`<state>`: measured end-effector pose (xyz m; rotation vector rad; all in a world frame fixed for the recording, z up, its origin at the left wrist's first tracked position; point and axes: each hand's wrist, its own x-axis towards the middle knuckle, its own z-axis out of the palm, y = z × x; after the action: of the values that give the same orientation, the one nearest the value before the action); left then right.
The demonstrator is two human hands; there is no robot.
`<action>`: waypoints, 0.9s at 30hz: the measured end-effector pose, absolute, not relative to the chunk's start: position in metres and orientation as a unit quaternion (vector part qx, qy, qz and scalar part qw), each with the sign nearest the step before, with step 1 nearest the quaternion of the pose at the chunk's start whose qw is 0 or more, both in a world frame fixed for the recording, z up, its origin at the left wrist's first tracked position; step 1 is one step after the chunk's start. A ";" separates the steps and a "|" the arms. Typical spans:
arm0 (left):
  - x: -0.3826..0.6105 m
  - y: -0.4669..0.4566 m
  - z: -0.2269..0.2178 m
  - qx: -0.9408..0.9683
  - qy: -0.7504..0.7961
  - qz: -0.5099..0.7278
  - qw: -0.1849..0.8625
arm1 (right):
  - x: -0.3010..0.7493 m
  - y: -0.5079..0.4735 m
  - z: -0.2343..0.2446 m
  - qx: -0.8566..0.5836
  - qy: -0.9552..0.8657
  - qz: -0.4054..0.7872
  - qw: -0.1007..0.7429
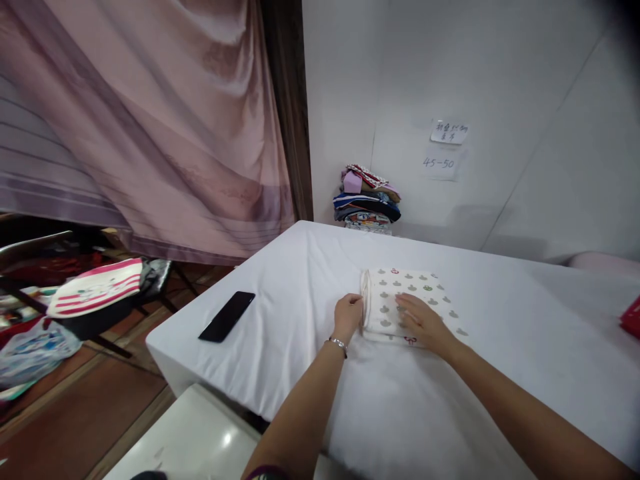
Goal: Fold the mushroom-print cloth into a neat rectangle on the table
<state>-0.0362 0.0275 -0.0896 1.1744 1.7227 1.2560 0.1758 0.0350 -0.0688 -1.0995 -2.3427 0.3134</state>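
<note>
A person's two bare arms reach over a desk (300, 280) draped in white. Near its middle lies a small white cloth (411, 283) printed with grey shapes, already folded into a thick, layered rectangle. The folding looks nearly done, with only the edges left to square up.

The right hand (423, 321) rests flat on top, fingers spread and pressing. The left hand (349, 315) curls against the cloth's left folded edge. Whether it pinches the layers cannot be made out.

A black phone (227, 316) lies well apart to the left. A stack of folded clothes (367, 200) sits in the far corner. A red object (633, 317) is cut off at the right edge, and the paper notes (449, 132) on the wall are barely legible.
</note>
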 end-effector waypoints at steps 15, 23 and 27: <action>-0.039 0.053 -0.090 0.504 0.686 0.408 0.330 | 0.147 0.014 -0.105 -0.326 -0.917 0.117 0.199; -0.025 0.048 -0.090 0.539 0.728 0.325 0.272 | 0.140 0.068 -0.078 -0.434 -0.828 0.208 0.288; -0.028 0.047 -0.095 0.548 0.720 0.329 0.269 | 0.126 0.102 -0.087 -0.462 -0.855 0.095 0.215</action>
<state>-0.0279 0.0467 -0.0948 1.4786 1.9415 0.8866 0.1263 0.1022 -0.0870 -1.2798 -2.3712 0.2630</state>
